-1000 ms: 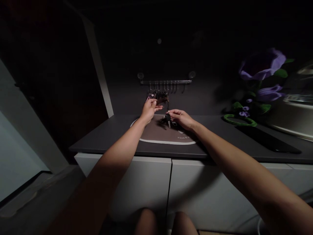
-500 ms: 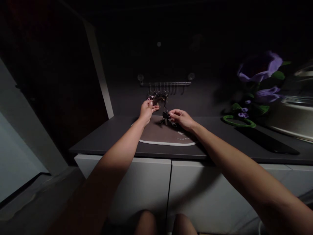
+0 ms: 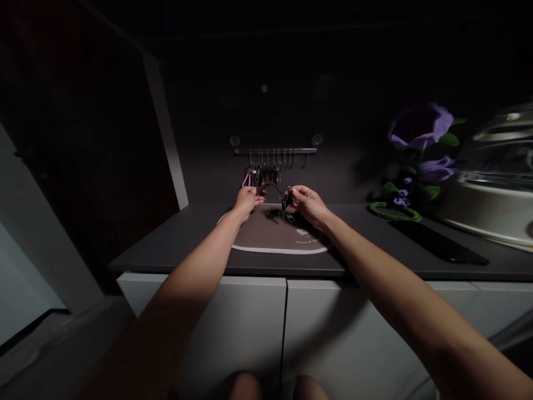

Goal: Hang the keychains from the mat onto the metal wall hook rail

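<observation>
A bunch of dark keys (image 3: 286, 201) hangs from the closed fingers of my right hand (image 3: 310, 204), a little above a brown mat (image 3: 258, 236). My left hand (image 3: 245, 202) pinches the other end of a dark brown keychain strap (image 3: 270, 185), which arches across between both hands. Its fingertips partly cover that end. Behind them, several sets of keys (image 3: 266, 174) and a pink strap (image 3: 246, 180) hang on a clear rail with hooks (image 3: 277, 150). Dark, small shapes (image 3: 273, 213) show on the mat below the hands; I cannot tell keys from shadow there.
The mat lies on a dark countertop (image 3: 154, 236) above white cabinet doors (image 3: 245, 311). To the right are purple knitted flowers (image 3: 425, 130) with a green ring base (image 3: 393, 214), a flat black object (image 3: 437, 241) and a large cream appliance with a clear lid (image 3: 478, 205).
My left hand has come down, away from the hanging keys, with the strap in its fingers. The key bunch in my right hand has turned and sits closer to the fingers. The view has shifted slightly.
</observation>
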`<action>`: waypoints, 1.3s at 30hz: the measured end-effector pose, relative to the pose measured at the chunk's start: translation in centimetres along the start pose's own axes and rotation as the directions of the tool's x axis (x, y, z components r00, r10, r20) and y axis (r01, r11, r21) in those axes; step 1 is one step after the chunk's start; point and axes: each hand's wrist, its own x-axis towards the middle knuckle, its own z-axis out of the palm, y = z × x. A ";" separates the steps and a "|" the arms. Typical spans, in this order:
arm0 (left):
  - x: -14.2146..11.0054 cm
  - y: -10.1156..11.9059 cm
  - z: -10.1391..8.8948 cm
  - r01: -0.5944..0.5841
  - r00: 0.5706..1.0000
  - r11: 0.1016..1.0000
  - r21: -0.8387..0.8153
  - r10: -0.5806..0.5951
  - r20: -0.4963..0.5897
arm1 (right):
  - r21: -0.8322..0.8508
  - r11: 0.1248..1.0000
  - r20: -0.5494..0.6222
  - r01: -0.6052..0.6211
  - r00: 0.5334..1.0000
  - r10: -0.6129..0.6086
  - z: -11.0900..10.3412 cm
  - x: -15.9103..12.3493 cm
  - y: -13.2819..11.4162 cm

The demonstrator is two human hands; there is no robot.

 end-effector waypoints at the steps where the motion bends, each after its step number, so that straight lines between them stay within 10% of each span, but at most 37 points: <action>1: -0.1 -0.1 0.0 0.020 1.000 1.000 0.024 -0.021 0.006 | 0.007 1.000 0.001 -0.002 1.000 0.002 0.0 0.0 0.0; 8: -0.8 -0.5 -0.1 0.131 0.977 0.943 0.306 -0.175 0.120 | 0.007 1.000 -0.067 -0.014 0.998 0.014 0.1 -0.3 -0.6; 18: -1.5 -1.1 -0.3 -0.010 0.920 0.879 0.477 -0.179 0.348 | 0.035 0.998 -0.164 0.055 0.985 -0.049 -0.5 0.2 -0.8; 39: -1.3 -2.9 1.0 -0.450 0.878 0.714 0.536 0.242 0.414 | -0.030 0.999 -0.260 0.027 0.965 -0.034 0.5 5.8 -3.0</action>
